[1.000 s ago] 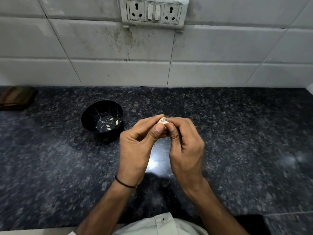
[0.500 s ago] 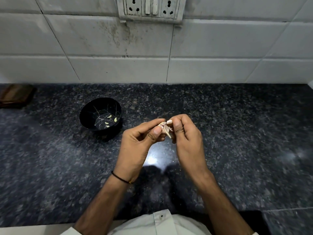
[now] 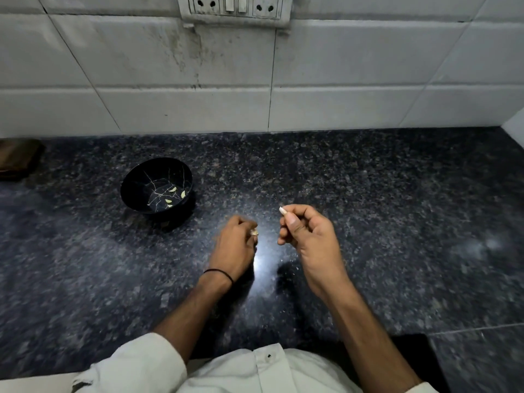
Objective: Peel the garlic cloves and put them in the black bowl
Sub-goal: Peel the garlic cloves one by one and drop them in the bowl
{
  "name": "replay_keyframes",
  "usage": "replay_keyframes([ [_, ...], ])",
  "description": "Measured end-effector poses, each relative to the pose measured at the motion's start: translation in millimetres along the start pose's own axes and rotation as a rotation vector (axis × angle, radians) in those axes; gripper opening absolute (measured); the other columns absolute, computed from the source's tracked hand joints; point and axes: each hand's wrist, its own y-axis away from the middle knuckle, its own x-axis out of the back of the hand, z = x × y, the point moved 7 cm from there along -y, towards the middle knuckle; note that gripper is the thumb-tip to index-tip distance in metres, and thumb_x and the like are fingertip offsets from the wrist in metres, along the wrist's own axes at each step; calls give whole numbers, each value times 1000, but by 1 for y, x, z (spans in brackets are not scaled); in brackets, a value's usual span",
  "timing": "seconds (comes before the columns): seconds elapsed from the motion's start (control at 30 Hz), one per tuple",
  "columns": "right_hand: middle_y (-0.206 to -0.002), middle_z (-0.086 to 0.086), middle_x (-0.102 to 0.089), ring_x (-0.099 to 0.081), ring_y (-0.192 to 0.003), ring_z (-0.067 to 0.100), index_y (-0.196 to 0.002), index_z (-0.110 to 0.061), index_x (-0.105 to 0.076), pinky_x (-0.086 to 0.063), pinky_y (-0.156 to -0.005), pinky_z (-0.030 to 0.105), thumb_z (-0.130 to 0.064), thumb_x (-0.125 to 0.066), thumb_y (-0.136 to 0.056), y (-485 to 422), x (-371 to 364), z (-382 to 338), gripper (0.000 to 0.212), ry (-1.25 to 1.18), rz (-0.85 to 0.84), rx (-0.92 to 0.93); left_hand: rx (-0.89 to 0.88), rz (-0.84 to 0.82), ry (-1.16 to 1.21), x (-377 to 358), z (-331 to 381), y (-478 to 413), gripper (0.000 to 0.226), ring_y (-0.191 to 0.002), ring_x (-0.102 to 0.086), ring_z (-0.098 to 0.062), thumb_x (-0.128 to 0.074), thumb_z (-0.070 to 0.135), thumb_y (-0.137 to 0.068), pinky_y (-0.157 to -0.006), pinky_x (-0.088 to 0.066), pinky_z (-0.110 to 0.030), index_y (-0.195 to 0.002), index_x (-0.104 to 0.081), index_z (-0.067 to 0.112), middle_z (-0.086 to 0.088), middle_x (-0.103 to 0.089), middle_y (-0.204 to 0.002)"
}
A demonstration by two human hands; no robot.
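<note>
The hands have parted. The right hand (image 3: 307, 236), mid-frame, pinches a pale garlic clove (image 3: 282, 209). Left of it, the left hand (image 3: 235, 245) curls round a tan scrap (image 3: 254, 232). The black bowl (image 3: 141, 180), holding peeled cloves (image 3: 172, 190), sits further left on the tabletop (image 3: 397, 222).

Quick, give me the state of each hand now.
Left hand: holds a pale scrap, likely peel.
Right hand: pinches a white bit, likely clove.
</note>
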Motion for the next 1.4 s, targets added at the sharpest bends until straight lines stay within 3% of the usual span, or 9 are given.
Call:
replay_keyframes([
  [0.17, -80, 2, -67, -63, -70, 13, -101, -6, -65, -56, -71, 30, 0, -58, -97, 5, 3, 5, 10, -80, -2, 10, -20, 6, -112, -15, 3, -3, 10, -92, -55, -28, -57, 14, -94, -76, -48, -42, -98, -66, 10, -4, -50, -97],
  [0.33, -83, 8, -68, -66, -74, 18, -99, -3, -67, -58, -71, 30, 2, -61, -94, 7, 11, 1, 9, -174, 8, 45, 20, 59, -63, -12, 2, 1, 32, -112, -49, -28, -63, 16, -93, -94, -40, -34, -125, -62, 9, -9, -54, -120],
  [0.47, -86, 11, -69, -67, -75, 20, -99, -3, -67, -59, -72, 30, -1, -64, -90, 6, 18, 1, 9, -255, 12, 33, 23, 222, 239, 23, 29, 17, 24, -105, -58, -21, -68, 16, -92, -90, -47, -24, -116, -69, 16, 0, -61, -115],
  [0.6, -84, 14, -71, -68, -71, 20, -99, -2, -67, -59, -68, 28, -1, -64, -92, 5, 22, 3, 8, -276, -3, 7, -27, 167, 650, 48, 75, 32, 16, -101, -66, -12, -65, 20, -95, -83, -53, -28, -108, -74, 17, 6, -71, -106],
  [0.73, -73, 13, -69, -67, -62, 19, -98, 3, -62, -59, -60, 27, 0, -62, -92, 5, 22, 4, 8, -339, -40, -46, -67, 149, 813, 50, 104, 42, 18, -104, -67, -18, -65, 10, -94, -87, -53, -28, -108, -75, 11, -2, -72, -108],
  [0.93, -68, 11, -65, -61, -57, 17, -99, 3, -66, -54, -58, 25, -5, -57, -97, 8, 35, 5, 12, -258, -121, -40, 60, 189, 962, 27, 105, 50, 20, -98, -69, -20, -69, 8, -89, -84, -53, -31, -108, -74, 11, -9, -73, -107],
  [1.03, -71, 10, -66, -60, -59, 16, -101, 3, -67, -53, -59, 24, -7, -56, -99, 11, 46, 4, 15, -175, -152, -22, 86, 222, 970, 18, 111, 57, 19, -95, -69, -21, -71, 10, -88, -85, -55, -35, -106, -75, 12, -10, -73, -105],
  [1.27, -81, 11, -69, -61, -69, 19, -100, 2, -71, -54, -67, 29, -8, -63, -96, 11, 59, 1, 13, -38, -144, -2, 33, 335, 781, 18, 121, 65, 12, -96, -68, -12, -66, 8, -93, -81, -52, -22, -103, -72, 10, 2, -73, -102],
  [1.4, -83, 11, -72, -61, -70, 18, -96, -3, -73, -55, -69, 29, -9, -64, -96, 9, 65, -8, 10, 45, -87, 25, -1, 332, 615, 21, 122, 67, 13, -100, -66, -18, -59, 11, -99, -82, -54, -36, -105, -69, 16, 8, -71, -101],
])
